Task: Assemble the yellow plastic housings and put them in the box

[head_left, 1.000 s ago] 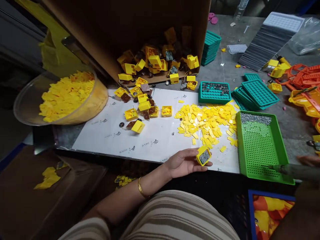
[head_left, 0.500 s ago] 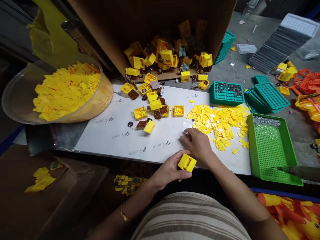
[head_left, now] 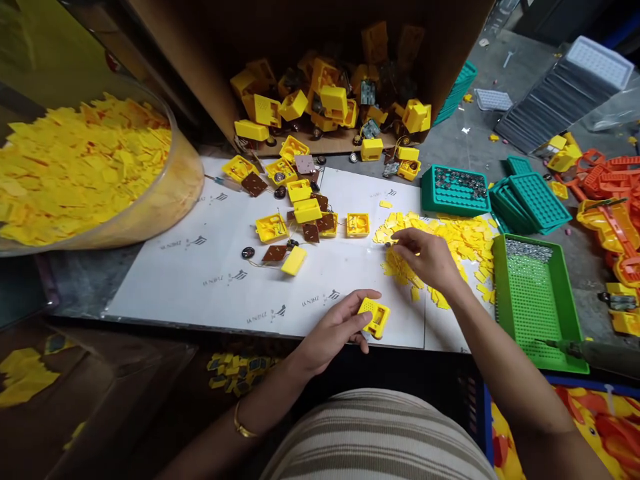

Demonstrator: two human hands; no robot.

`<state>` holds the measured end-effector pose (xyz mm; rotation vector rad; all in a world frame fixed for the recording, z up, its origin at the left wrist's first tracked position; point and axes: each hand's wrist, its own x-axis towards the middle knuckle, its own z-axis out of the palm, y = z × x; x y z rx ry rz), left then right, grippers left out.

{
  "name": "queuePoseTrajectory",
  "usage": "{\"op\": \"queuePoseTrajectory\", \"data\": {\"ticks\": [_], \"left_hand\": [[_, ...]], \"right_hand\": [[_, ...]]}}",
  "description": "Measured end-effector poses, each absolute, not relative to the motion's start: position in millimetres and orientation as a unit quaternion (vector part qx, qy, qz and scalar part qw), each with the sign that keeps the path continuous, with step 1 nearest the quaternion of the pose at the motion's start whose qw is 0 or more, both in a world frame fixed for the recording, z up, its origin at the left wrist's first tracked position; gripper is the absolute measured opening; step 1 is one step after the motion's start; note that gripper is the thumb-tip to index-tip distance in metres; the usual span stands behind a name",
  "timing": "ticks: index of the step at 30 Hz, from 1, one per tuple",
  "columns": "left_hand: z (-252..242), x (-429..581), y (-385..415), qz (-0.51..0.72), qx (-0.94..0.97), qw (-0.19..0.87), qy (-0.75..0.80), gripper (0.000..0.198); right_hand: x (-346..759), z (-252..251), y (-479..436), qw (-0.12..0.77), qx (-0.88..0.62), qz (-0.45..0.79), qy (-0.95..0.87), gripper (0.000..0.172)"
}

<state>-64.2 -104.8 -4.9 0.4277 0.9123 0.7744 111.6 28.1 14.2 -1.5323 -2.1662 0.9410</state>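
Observation:
My left hand (head_left: pixel 345 323) is closed around a small yellow plastic housing (head_left: pixel 374 317) near the table's front edge. The housing shows a rectangular recess and a patch of tiny holes. Over the left side of a heap of flat yellow tabs (head_left: pixel 470 237) hovers my right hand (head_left: pixel 425 257). Its thumb and forefinger are slightly apart, close to a tiny dark piece (head_left: pixel 388 245). More yellow housings (head_left: pixel 358 225) lie on the white tabletop (head_left: pixel 200 293), several with brown boards (head_left: pixel 275 253) and wired round black parts (head_left: pixel 248 253).
A cardboard box (head_left: pixel 200 73) of yellow housings stands behind. A big clear tub (head_left: pixel 185 167) of yellow pieces is at left. At right are a teal tray (head_left: pixel 453 200) of small metal parts, stacked teal trays (head_left: pixel 537 193) and a green basket (head_left: pixel 543 300) with screws and a dark tool across it.
My right hand has moved forward and right to the tabs. The housing in my left hand has turned, showing its holes. The view has shifted, bringing more of the tub in.

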Motion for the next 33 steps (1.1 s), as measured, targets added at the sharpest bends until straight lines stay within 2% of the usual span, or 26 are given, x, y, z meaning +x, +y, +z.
{"op": "queuePoseTrajectory", "data": {"ticks": [5, 18, 25, 28, 33], "left_hand": [[-5, -64, -102, 0.348, 0.201, 0.808, 0.430, 0.041], [-9, -67, -101, 0.364, 0.186, 0.811, 0.419, 0.040], [-4, -67, -95, 0.418, 0.177, 0.742, 0.493, 0.049], [-2, -67, -89, 0.447, 0.154, 0.720, 0.508, 0.052], [-1, -62, -81, 0.472, 0.135, 0.712, 0.502, 0.046]], "right_hand": [[106, 26, 51, 0.065, -0.543, 0.300, -0.782, 0.018], [91, 25, 56, -0.056, -0.546, 0.223, -0.806, 0.020], [86, 27, 61, -0.115, -0.521, 0.178, -0.827, 0.018], [90, 30, 58, -0.087, -0.519, 0.208, -0.825, 0.013], [104, 44, 30, 0.047, -0.438, 0.454, -0.774, 0.010]]}}
